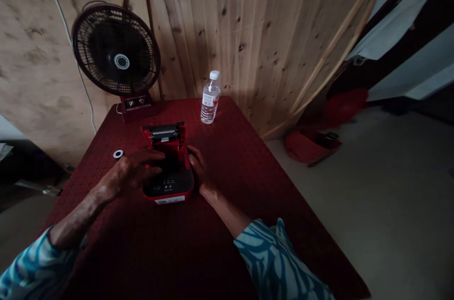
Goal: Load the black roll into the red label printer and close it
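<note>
A small red and black label printer sits on the red tabletop with its lid raised, showing a roller and a dark inner bay. My left hand reaches over its left side, fingers stretched toward the bay; whether the fingertips touch inside is hard to see in the dim light. Against the printer's right side rests my right hand, its fingers curled along the edge and gripping it. Just beyond my left hand lies a small white ring-shaped roll with a dark centre.
A clear water bottle stands upright behind the printer. At the back left corner is a dark red fan. Wooden boards rise behind the table. A red container is on the floor at the right.
</note>
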`<state>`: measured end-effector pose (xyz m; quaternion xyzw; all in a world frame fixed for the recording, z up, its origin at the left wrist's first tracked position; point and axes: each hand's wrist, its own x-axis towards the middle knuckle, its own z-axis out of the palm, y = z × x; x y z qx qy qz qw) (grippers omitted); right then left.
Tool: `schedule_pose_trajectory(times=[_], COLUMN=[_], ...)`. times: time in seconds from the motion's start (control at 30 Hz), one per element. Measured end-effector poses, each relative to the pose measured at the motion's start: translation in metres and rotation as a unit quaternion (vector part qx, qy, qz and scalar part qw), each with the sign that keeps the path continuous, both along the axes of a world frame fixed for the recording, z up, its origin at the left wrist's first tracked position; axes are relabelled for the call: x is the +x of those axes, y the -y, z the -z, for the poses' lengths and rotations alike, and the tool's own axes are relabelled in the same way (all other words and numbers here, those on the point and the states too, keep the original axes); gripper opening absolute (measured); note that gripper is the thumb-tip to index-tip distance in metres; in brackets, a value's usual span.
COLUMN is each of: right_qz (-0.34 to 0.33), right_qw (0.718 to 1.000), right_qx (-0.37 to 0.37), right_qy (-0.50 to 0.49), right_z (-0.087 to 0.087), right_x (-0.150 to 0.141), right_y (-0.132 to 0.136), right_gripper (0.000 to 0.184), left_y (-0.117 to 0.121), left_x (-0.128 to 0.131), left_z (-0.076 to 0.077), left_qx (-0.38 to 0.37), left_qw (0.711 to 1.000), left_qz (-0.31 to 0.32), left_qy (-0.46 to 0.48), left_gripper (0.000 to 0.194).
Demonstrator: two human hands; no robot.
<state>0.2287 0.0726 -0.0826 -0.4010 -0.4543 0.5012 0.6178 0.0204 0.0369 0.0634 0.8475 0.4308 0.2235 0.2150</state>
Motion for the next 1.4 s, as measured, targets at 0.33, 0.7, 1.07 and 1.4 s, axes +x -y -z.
schedule_pose_trajectory(times=[0.33, 0.7, 1.07, 1.4], right_qz=[-0.013, -0.001, -0.008, 0.011], right_qw=[1.000, 1.000, 1.000, 0.999], right_qx=[0.008, 0.007, -0.008, 0.027], right_qy=[-0.009, 0.022, 0.026, 0.044], right_z=[-0.003, -0.010, -0.007, -0.041], right_x=[0.000, 0.003, 0.003, 0.002], right_y=[0.001, 0.003, 0.003, -0.040], right_gripper=[0.035, 0.037, 0.040, 0.052], left_y=[0.003, 0.034, 0.072, 0.087], left_x=[0.010, 0.022, 0.016, 0.022], left_z=[0.012, -0.001, 0.038, 0.051], left_qx=[0.113, 0.174, 0.243, 0.270], left_qw=[0.994, 0.984, 0.964, 0.961], left_qz=[-0.010, 0.008, 0.016, -0.001], left_qy=[-0.002, -0.029, -0.105, -0.060], left_gripper=[0.034, 0.018, 0.026, 0.039])
